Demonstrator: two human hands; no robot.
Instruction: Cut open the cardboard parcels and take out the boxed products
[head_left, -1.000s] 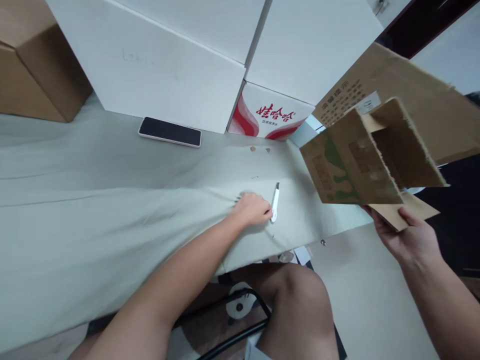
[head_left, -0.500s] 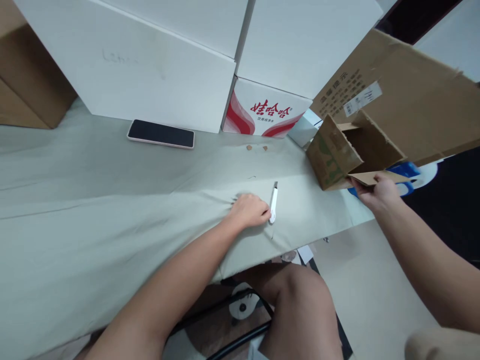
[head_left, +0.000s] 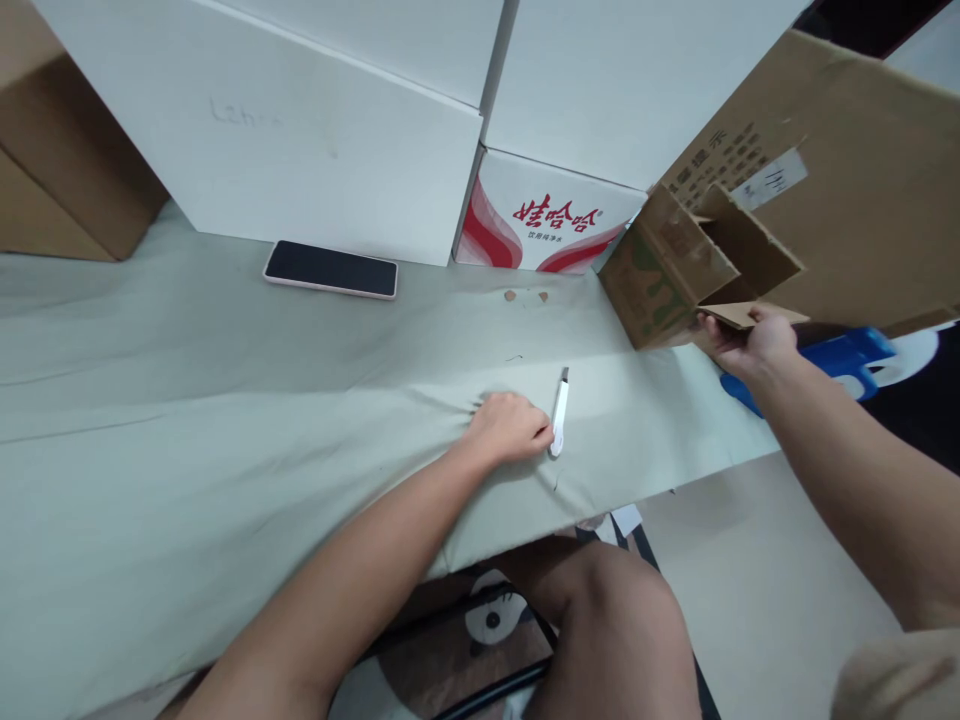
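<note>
My right hand grips a flap of a small brown cardboard box with green print. The box is open at its top right, its flaps standing out, in front of a large carton. On the cloth-covered table, my left hand rests with its fingers curled in, the cloth wrinkled around it. Right beside its thumb side lies a white utility knife, blade tip pointing away from me. The knuckles come up to the handle; I cannot tell whether they touch it.
A phone lies before stacked white boxes. A red-and-white box stands at the back, with two brown scraps before it. A big carton and a blue object are at right, another carton at left.
My right hand has moved the small box back, away from the table's front edge and closer to the large carton. My left hand stays in place beside the knife. The view has shifted slightly.
</note>
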